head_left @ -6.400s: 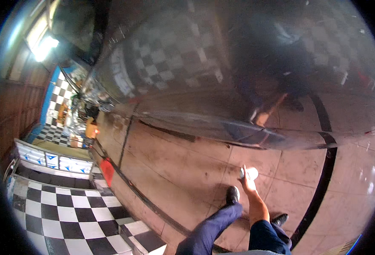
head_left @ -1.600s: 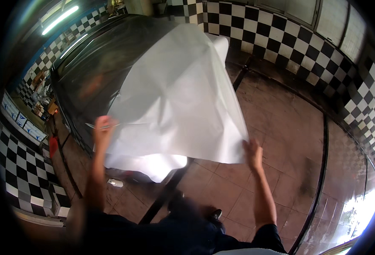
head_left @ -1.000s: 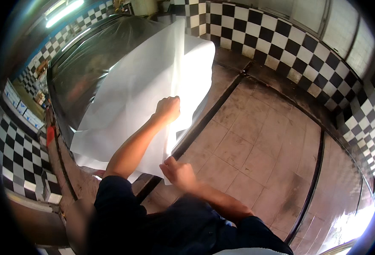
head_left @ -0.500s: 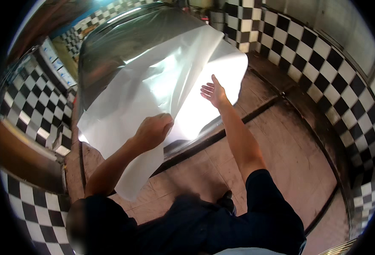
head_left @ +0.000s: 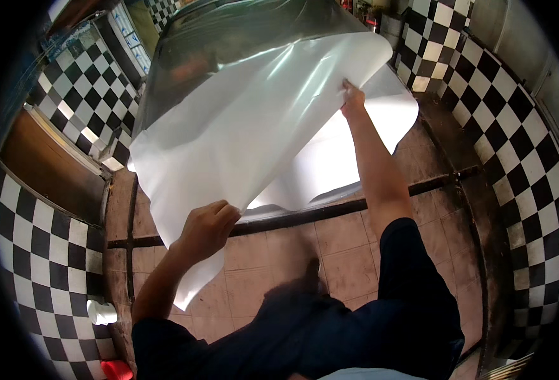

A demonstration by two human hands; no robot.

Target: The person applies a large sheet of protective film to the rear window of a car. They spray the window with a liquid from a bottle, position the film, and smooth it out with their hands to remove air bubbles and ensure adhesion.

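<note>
A big white translucent plastic sheet (head_left: 229, 126) is spread over a wide dark glossy form (head_left: 260, 31) that resembles the front of a car. My left hand (head_left: 211, 227) is closed on the sheet's near edge, and a loose corner hangs below it above the floor. Farther off, my right hand (head_left: 353, 101) is at the slanting right edge of the sheet, its fingers bent against it and slightly blurred. Beyond that edge, a bright white area (head_left: 336, 152) shows on the near right part of the form.
Black-and-white checkered walls (head_left: 514, 145) stand on both sides. A white container (head_left: 102, 312) and a red container (head_left: 116, 370) are by the left wall. Pinkish tiles (head_left: 292, 247) cover the floor, crossed by dark strips. A brown panel (head_left: 51, 168) stands at left.
My right hand has gone from open to bent at the sheet's edge, farther up. The sheet is smoother and its right edge straighter. The whole view has shifted.
</note>
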